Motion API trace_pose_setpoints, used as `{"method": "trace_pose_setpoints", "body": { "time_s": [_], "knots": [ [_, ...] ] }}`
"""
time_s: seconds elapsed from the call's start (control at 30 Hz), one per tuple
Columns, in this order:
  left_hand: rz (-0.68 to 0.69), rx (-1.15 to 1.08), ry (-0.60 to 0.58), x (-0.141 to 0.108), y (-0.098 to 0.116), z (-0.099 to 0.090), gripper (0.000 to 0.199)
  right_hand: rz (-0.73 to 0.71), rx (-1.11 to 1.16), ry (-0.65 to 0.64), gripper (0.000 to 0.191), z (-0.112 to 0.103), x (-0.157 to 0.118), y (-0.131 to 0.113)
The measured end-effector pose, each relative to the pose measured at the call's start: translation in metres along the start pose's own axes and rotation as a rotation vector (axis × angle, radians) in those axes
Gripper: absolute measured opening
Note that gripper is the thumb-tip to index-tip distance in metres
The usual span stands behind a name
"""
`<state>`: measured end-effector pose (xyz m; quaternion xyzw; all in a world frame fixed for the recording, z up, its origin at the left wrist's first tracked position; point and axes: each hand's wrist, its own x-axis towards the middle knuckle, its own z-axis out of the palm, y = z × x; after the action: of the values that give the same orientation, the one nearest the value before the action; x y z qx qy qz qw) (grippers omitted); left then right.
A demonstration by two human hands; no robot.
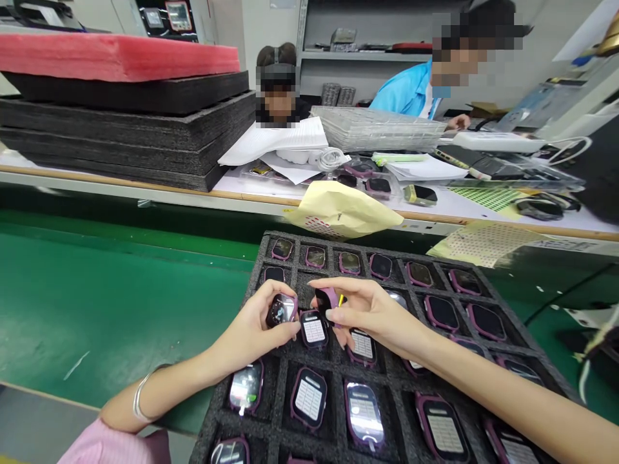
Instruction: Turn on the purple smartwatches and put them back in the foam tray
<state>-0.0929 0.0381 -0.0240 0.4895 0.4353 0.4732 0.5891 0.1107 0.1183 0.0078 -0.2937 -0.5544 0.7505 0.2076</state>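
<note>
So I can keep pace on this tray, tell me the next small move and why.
Probably pull the yellow tab with the right hand: its fingers are beside the tab on the purple-cased watch, while the left hand grips a dark-faced watch above the foam tray.

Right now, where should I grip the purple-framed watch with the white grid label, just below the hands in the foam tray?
Pinch the purple-framed watch by its long side edges, coming straight down from above. It lies flat, face up, sunk in a pocket of the black foam tray, so the rim is probably all fingers can reach.
</note>
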Motion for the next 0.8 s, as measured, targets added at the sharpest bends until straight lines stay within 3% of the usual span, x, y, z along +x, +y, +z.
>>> {"method": "trace_pose_setpoints", "body": {
  "time_s": [0.3, 0.8],
  "knots": [
    [0.067, 0.147, 0.003, -0.0017, 0.0, -0.0012, 0.022, 0.026, 0.203, -0.103, 0.04, -0.0056, 0.0017, 0.0059],
    [0.107, 0.16, -0.009, -0.0048, -0.0031, -0.0021, 0.022, -0.024, 0.137, -0.074, 0.041, 0.0009, -0.0015, 0.0027]
  ]
}}
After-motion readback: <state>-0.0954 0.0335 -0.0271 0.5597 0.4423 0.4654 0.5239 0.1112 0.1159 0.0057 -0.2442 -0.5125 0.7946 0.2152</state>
